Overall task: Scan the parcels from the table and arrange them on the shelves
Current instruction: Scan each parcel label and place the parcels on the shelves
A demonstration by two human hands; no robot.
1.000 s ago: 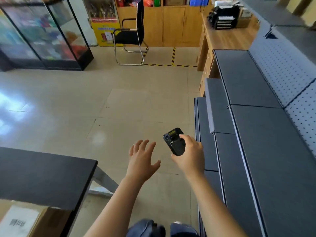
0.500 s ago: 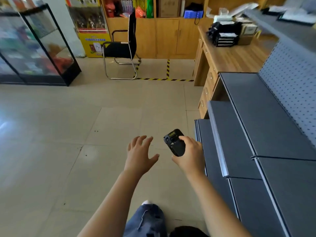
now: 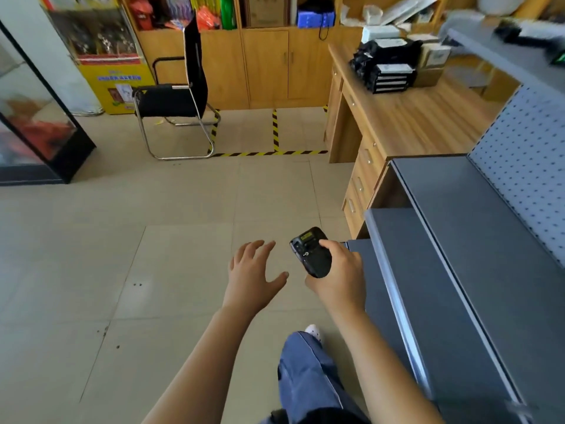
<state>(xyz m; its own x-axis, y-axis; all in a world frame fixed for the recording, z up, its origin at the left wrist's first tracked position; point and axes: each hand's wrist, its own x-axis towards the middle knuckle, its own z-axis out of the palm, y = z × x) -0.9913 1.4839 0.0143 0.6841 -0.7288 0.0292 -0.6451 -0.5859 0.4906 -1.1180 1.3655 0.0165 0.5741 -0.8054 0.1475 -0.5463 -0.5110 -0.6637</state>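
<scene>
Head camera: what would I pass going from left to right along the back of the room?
Glass display case → yellow stand → black chair → wooden desk → grey pegboard panel

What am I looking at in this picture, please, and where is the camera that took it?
There is no machine here: a person works with bare hands, and the one camera sits on their head, looking forward and down. So the two arms coming in from the bottom edge are the wearer's own. The left hand is spread open and holds nothing. The right hand grips a small black scanner. On the right stand grey metal shelves, where parcels are meant to go. Beyond them a wooden desk carries black-wrapped packages. The table with the parcels does not show in this view.
</scene>
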